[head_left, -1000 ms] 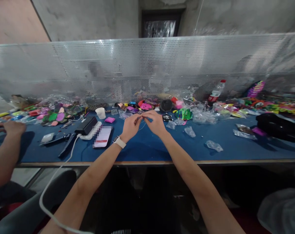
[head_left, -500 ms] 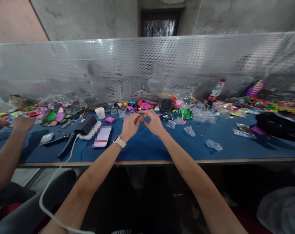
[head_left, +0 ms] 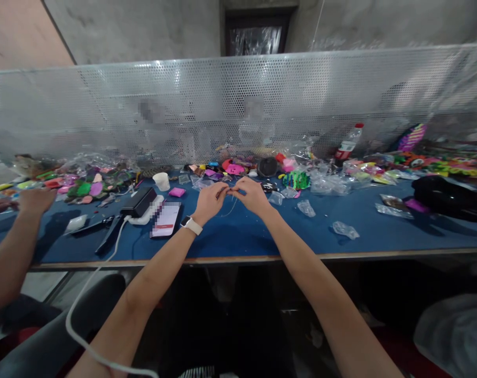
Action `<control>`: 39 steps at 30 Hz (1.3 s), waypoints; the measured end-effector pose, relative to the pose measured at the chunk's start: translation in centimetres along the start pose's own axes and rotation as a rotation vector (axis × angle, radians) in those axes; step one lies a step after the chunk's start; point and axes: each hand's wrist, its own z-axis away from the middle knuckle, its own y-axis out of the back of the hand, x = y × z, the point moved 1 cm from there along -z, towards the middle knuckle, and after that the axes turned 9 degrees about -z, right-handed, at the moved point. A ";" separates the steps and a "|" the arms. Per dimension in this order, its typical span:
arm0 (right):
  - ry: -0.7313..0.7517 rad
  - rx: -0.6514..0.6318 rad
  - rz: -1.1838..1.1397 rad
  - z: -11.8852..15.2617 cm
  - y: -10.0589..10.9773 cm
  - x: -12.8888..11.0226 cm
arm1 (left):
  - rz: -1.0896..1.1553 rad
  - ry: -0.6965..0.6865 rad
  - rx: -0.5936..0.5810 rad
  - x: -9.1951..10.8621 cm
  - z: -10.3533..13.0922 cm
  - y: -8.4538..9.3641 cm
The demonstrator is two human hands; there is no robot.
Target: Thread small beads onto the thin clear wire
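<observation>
My left hand [head_left: 210,202], with a pale watch [head_left: 191,225] on its wrist, is closed in a pinch above the blue table [head_left: 238,239]. Its fingertips meet those of my right hand [head_left: 253,195], whose thumb and fingers are pinched too. A thin thread [head_left: 233,207] hangs in a loop below the fingertips. Anything else between them is too small to make out. Left of my left hand lie a pink packet [head_left: 177,192] and a phone [head_left: 166,219].
A white cup [head_left: 161,181], power bank [head_left: 139,202] and cable stand left. Another person's hands [head_left: 36,202] work at far left. Colourful pieces and clear bags [head_left: 328,182] line the back, with a bottle [head_left: 347,145]. A black case [head_left: 451,197] lies right.
My right hand's fingers have straightened a little and the thread loop shows more clearly below the fingertips. The view has shifted slightly.
</observation>
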 end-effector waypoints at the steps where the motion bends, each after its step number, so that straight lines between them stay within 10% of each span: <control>1: -0.036 0.008 -0.057 0.0 -0.1 0.0 | -0.008 -0.019 -0.004 -0.2 0.1 -0.1; 16: -0.538 -0.029 -0.571 -0.7 -1.4 -0.5 | -0.221 -0.235 -0.109 0.8 1.0 -0.5; 26: -0.164 -0.043 -0.035 0.4 -1.6 -0.4 | 0.069 0.184 -0.050 -1.6 0.4 -1.6; 32: -0.036 -0.031 0.053 0.2 -1.8 -0.4 | 0.125 0.191 -0.011 -0.8 0.7 -1.6; 39: -0.228 -0.086 -0.230 -0.2 -1.3 0.4 | -0.005 0.065 -0.029 -0.7 0.7 -1.2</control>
